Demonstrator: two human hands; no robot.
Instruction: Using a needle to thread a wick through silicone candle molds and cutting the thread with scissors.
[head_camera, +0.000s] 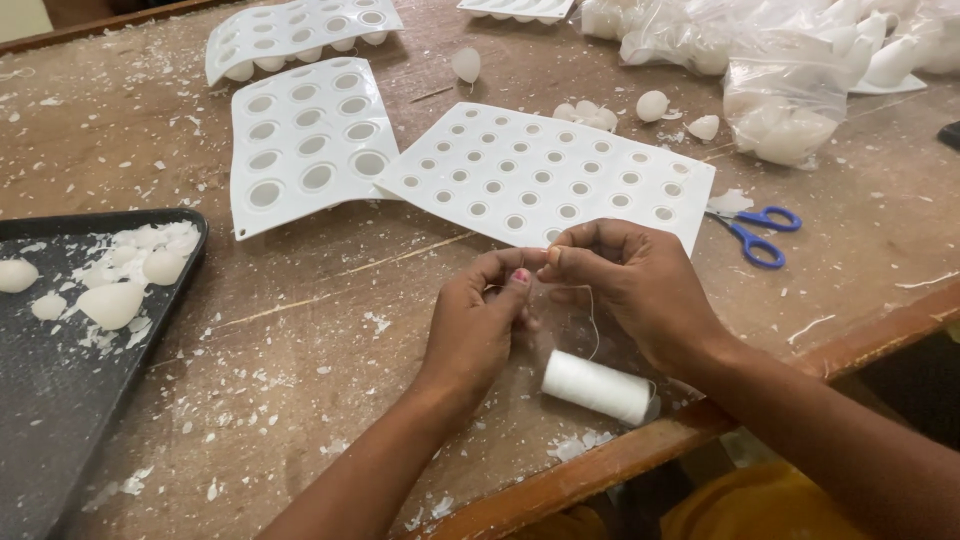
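Centrally, both hands (545, 290) pinching thread (592, 320), black tray (60, 400) holding wax pieces (112, 303)

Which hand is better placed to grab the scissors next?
Right, probably. The right hand lies nearer the blue-handled scissors, with bare table between. The left hand is farther away, across the thread spool. Both pinch white thread.

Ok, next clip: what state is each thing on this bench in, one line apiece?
Left hand: fingertips pinched on thin white thread.
Right hand: pinched on the same thread, touching the left.
Thread spool: lying on its side, thread leading up.
Blue scissors: closed, flat on the table.
White moulds: face-up, overlapping.
Black tray: holding wax pieces and flakes.
Plastic bags: filled with white pieces.
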